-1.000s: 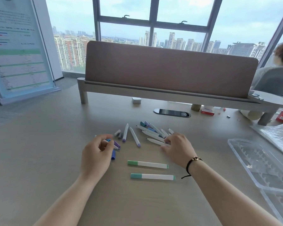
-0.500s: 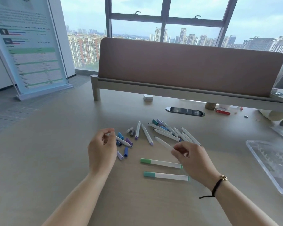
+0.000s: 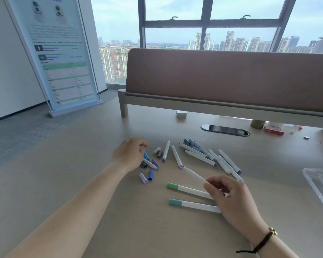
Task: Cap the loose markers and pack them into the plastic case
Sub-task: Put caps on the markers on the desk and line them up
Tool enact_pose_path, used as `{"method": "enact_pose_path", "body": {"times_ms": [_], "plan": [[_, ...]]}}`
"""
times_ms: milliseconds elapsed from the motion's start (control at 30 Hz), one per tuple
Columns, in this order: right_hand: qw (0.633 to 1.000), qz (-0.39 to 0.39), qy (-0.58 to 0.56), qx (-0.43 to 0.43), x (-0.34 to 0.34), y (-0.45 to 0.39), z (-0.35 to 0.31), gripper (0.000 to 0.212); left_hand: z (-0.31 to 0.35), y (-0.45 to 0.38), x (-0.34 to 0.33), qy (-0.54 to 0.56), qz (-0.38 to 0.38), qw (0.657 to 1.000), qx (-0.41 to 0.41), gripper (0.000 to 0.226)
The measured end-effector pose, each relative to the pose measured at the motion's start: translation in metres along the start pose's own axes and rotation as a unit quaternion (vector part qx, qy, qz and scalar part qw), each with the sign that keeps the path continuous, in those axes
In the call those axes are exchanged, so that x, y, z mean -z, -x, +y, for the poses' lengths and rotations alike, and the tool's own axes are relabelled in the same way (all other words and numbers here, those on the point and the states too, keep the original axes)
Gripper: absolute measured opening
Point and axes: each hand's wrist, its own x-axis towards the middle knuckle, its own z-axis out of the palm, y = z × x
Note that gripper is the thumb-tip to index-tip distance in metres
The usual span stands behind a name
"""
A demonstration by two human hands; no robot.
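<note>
Right hand [image 3: 229,194] pinches an uncapped marker [image 3: 194,175], tip aimed toward the left hand [image 3: 128,154], whose curled fingers probe the loose caps [image 3: 150,174], likely seeking its match. Case [image 3: 319,185] waits beyond the right hand.

Pale wood-grain table [image 3: 67,183] strewn with markers and loose caps.

Two capped green markers [image 3: 188,190] lie side by side near the front. Beyond them, a fan of uncapped white markers [image 3: 209,157] spreads to the right, with loose blue and purple caps [image 3: 147,175] scattered to the left. The clear plastic case [image 3: 319,185] sits at the right edge. Farther back stand a raised shelf with a brown panel [image 3: 222,107], a dark cable grommet [image 3: 225,129], a small white box [image 3: 181,114] and a red-and-white box [image 3: 274,129].
</note>
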Motion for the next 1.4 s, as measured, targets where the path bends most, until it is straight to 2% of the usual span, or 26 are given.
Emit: {"method": "enact_pose_path", "body": {"times_ms": [100, 200, 367, 467, 600, 667, 767, 867, 1000, 1033, 1100, 1200, 1300, 1400], "plan": [[1.000, 0.003, -0.012, 0.000, 0.002, -0.001, 0.002, 0.014, 0.005, -0.018, 0.003, -0.063, -0.106, 0.991, -0.052, 0.031], [1.000, 0.015, -0.026, -0.009, 0.003, -0.002, 0.004, 0.013, 0.012, -0.025, 0.004, -0.113, -0.160, 0.976, -0.093, 0.028], [0.999, 0.016, -0.046, -0.022, 0.003, -0.002, 0.004, 0.011, 0.022, -0.027, 0.000, -0.121, -0.156, 0.975, -0.106, 0.026], [0.998, 0.013, -0.050, -0.025, 0.005, -0.001, 0.002, 0.010, 0.024, -0.022, -0.002, -0.101, -0.122, 0.982, -0.100, 0.025], [0.998, 0.013, -0.051, -0.035, 0.007, -0.002, 0.001, 0.011, 0.034, -0.002, 0.001, 0.031, -0.010, 0.996, -0.083, 0.021], [0.998, 0.016, -0.055, -0.040, 0.008, -0.002, 0.000, 0.011, 0.045, 0.015, 0.003, 0.142, -0.014, 0.987, -0.074, 0.017], [0.995, 0.026, -0.075, -0.053, 0.009, -0.003, -0.001, 0.010, 0.059, 0.044, 0.002, 0.349, -0.081, 0.933, -0.017, 0.017], [0.988, 0.036, -0.134, -0.071, 0.012, -0.004, -0.005, 0.013, 0.067, 0.067, -0.002, 0.461, -0.090, 0.882, 0.023, 0.022], [0.968, 0.020, -0.231, -0.094, 0.016, -0.006, -0.007, 0.007, 0.069, 0.084, -0.001, 0.592, -0.119, 0.795, 0.061, 0.021], [0.961, 0.016, -0.257, -0.097, 0.017, -0.006, -0.007, 0.005, 0.068, 0.086, 0.000, 0.607, -0.125, 0.783, 0.060, 0.024], [0.945, 0.010, -0.308, -0.107, 0.019, -0.006, -0.006, 0.005, 0.068, 0.088, 0.002, 0.609, -0.125, 0.782, 0.050, 0.044], [0.916, -0.012, -0.379, -0.130, 0.019, -0.006, -0.005, 0.029, 0.070, 0.090, 0.003, 0.600, -0.111, 0.792, 0.031, 0.068], [0.881, -0.041, -0.448, -0.147, 0.019, -0.005, -0.006, 0.052, 0.070, 0.091, 0.003, 0.608, -0.105, 0.786, 0.021, 0.071], [0.848, -0.057, -0.504, -0.157, 0.021, -0.003, -0.011, 0.040, 0.071, 0.091, 0.003, 0.613, -0.103, 0.783, 0.011, 0.070]]}}
